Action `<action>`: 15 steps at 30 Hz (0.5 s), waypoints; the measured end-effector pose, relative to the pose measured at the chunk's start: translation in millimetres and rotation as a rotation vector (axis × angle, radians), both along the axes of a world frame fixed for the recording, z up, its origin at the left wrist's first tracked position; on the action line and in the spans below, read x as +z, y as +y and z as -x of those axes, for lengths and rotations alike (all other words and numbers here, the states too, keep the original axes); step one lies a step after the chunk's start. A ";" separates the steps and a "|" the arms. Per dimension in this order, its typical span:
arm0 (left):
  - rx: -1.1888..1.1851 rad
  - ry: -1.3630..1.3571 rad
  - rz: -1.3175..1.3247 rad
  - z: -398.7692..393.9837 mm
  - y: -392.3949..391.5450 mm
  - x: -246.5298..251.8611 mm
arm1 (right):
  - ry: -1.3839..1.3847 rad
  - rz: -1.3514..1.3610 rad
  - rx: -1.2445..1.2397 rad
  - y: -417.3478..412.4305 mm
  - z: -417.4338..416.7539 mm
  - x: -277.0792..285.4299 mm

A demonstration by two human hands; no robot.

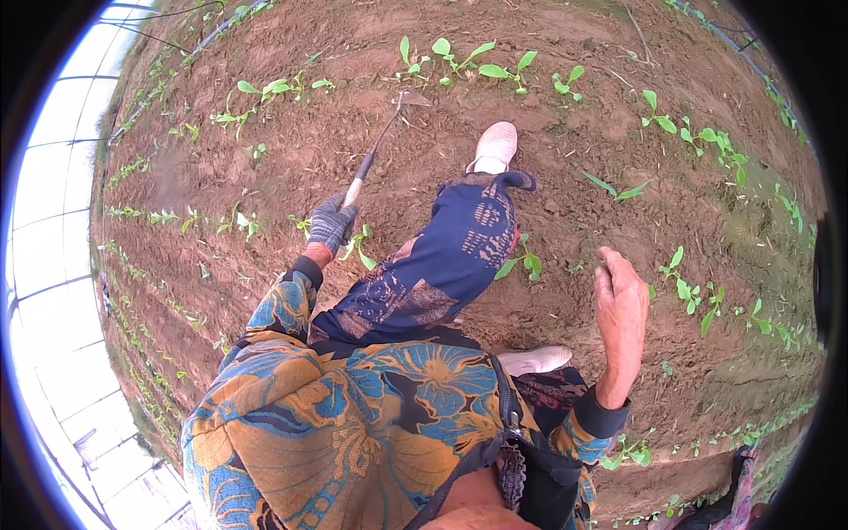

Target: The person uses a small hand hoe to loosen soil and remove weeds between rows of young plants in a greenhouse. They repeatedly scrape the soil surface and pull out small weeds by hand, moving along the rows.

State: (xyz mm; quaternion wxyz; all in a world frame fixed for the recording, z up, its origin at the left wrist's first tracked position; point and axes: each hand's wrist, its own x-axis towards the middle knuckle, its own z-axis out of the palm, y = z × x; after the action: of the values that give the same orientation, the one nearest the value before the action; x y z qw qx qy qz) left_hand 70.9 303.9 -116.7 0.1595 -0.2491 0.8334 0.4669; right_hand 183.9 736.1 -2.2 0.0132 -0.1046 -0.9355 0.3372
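Note:
My left hand (333, 224), in a grey knit glove, is closed around the wooden handle of a small hand hoe (368, 159). The hoe's metal blade (414, 99) points away from me, at or just above the soil below a row of green seedlings (507, 71). Bare, my right hand (621, 291) hangs over the soil on the right with its fingers slightly bent and nothing seen in it. Seedlings (689, 291) grow to the right of it. A loose-looking green sprig (616, 192) lies on the soil beyond that hand.
My front shoe (497, 144) stands between two seedling rows, the other shoe (536, 360) further back. A seedling (527, 262) grows beside my trouser leg. Blue-grey hoses (228, 25) run along the far left and right. At the lower right edge is part of another person (741, 490).

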 end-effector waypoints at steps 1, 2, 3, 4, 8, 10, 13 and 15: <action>0.036 0.029 0.003 2.4 -1.5 -2.8 | 0.007 -0.010 0.007 -0.7 0.5 -0.3; 0.070 0.058 0.006 6.7 -2.3 -6.1 | 0.015 -0.021 0.013 -1.3 0.8 -0.4; 0.107 0.089 0.009 11.4 -3.0 -8.8 | 0.011 -0.018 0.015 -2.1 1.4 -0.7; 0.138 0.092 0.029 17.3 -2.6 -9.8 | 0.007 -0.016 0.015 -2.6 1.8 -0.8; 0.102 0.038 0.016 46.3 -11.9 -45.6 | -0.009 -0.014 0.007 -4.3 1.2 1.9; 0.097 0.049 0.032 64.4 -4.6 -55.3 | -0.006 -0.014 0.010 -4.6 2.0 0.7; 0.102 0.089 0.016 115.7 -18.8 -74.3 | -0.014 -0.010 0.024 -7.1 4.9 -0.2; 0.093 0.106 0.027 144.8 -18.5 -76.1 | -0.013 -0.014 0.022 -5.6 5.1 -0.6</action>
State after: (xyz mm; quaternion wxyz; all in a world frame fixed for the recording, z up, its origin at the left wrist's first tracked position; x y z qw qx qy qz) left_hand -74.0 285.4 -192.8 0.0896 -0.2646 0.8344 0.4751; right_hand 178.9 730.5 -2.8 0.0042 -0.0962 -0.9390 0.3302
